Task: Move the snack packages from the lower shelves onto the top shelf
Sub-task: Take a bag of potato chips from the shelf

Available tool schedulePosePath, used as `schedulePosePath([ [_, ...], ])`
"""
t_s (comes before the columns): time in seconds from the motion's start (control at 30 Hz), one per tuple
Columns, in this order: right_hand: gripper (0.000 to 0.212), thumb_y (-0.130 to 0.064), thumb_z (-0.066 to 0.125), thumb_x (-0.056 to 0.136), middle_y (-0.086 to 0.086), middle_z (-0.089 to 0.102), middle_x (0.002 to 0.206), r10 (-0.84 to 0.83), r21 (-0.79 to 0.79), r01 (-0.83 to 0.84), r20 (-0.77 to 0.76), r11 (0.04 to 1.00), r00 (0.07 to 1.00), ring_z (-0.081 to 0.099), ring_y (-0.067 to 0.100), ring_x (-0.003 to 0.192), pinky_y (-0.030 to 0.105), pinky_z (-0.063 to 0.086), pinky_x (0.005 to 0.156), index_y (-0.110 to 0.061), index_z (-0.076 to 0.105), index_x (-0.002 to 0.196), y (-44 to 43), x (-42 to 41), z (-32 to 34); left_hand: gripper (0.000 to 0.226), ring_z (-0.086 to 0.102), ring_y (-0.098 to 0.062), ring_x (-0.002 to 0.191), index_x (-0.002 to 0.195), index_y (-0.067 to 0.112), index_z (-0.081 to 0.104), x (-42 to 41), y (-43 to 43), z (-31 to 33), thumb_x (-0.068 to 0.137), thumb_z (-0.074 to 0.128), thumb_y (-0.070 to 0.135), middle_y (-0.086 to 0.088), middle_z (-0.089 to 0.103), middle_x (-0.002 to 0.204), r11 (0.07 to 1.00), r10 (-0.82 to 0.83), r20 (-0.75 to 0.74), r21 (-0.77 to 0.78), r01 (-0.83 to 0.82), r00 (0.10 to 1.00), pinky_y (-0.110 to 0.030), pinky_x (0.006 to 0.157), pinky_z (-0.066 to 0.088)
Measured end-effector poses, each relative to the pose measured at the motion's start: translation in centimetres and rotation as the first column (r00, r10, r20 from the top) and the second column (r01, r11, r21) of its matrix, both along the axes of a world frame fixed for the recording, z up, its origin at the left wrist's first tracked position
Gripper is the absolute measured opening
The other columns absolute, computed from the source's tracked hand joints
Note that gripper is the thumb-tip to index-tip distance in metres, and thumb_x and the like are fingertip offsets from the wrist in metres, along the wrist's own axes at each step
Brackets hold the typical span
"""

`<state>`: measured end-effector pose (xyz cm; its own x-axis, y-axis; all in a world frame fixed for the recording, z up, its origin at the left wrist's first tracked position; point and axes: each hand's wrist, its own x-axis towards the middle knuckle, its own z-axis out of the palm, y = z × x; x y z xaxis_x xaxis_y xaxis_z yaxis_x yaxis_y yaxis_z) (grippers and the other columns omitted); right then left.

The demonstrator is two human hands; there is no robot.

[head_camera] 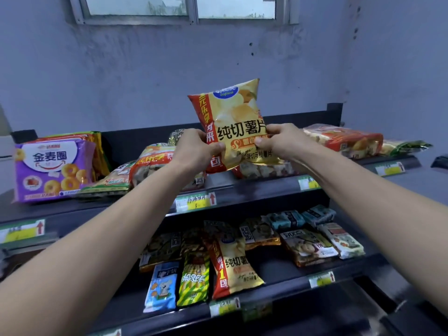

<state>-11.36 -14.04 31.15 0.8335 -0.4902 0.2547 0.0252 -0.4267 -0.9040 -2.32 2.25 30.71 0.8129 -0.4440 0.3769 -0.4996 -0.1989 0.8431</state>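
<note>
Progress partial: yellow-red foil crisp bag [236, 127] held by left hand [196, 147] and right hand [282, 141] above top shelf [254, 187]; similar packs [232, 265] left on lower shelf [278, 287].

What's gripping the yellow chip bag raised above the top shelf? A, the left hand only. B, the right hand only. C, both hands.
C: the left hand and the right hand each grip the lower half of the yellow chip bag, held upright over the top shelf.
</note>
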Motion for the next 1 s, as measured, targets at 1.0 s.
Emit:
schedulePosePath([
  [1.0, 0.023, -0.018, 0.078, 0.075, 0.003, 0.071, 0.090, 0.299, -0.295, -0.582, -0.635, 0.758, 0.712, 0.064, 0.016, 0.081, 0.026, 0.053, 0.070, -0.002, 0.072, 0.089, 23.2, 4.7, -22.9, 0.022, 0.066, -0.010, 0.078, 0.092, 0.011, 0.075, -1.1, 27.0, -23.0, 0.072, 0.078, 0.019, -0.001, 0.074, 0.091, 0.807, 0.252, -0.097, 0.570, -0.154, 0.963, -0.015, 0.058, 0.042],
])
